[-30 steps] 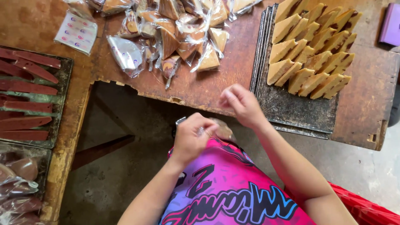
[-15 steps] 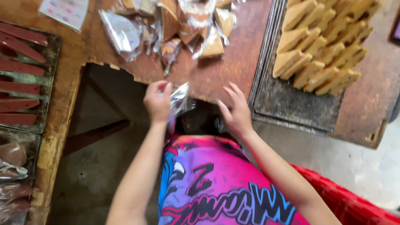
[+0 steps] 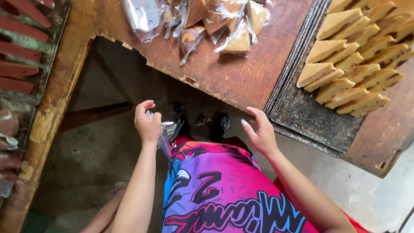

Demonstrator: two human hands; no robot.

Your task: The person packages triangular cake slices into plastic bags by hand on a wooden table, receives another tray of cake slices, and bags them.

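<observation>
Left hand (image 3: 148,123) is curled closed around a clear plastic bag (image 3: 169,131), which hangs crumpled from the fist toward 4 o'clock, against the front of the pink and blue patterned garment (image 3: 224,190). Right hand (image 3: 260,131) is open and empty, fingers spread and slightly bent, palm turned toward the left hand. The bag lies at 9 o'clock from the right hand, apart from it, with the lap between them; the left hand is the one in contact. The bag's long axis runs roughly from 10 to 4 o'clock. Both hands sit below the broken edge of the wooden table (image 3: 241,73). On the table at 12 o'clock from the hands lies a heap of wrapped wedge pieces (image 3: 215,21) in clear film. At 2 o'clock from the right hand a dark metal tray (image 3: 302,116) carries rows of tan wedge-shaped pieces (image 3: 353,64), unwrapped. At the far left, a second tray (image 3: 47,64) holds reddish strips (image 3: 21,47). Contents of the bag, if any, cannot be determined.
</observation>
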